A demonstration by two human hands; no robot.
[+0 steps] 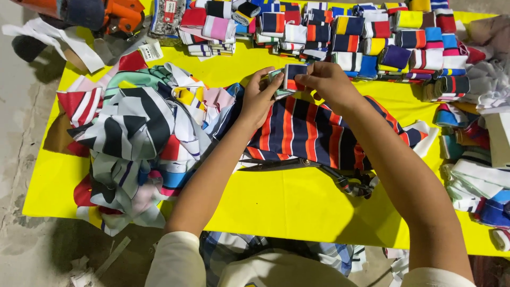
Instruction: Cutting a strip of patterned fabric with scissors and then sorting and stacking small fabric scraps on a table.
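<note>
1. I see a small folded striped piece [294, 77] held near the far edge of the yellow surface [276, 204].
2. My left hand [258, 98] and right hand [330, 81] have fingers closed on it.
3. Scissors [313, 170] lie nearer, a loose fabric heap [138, 133] at left.

A yellow table [276, 204] carries everything. Black scissors [319, 172] lie near its middle, touching the navy, orange and white striped cloth [313, 133] just behind them. Left of the scissors sprawls a loose heap of striped fabric pieces [138, 138]. Far behind the scissors run rows of folded striped bands [345, 37], and more rolled bands [478, 175] crowd the table's edge to their right.
</note>
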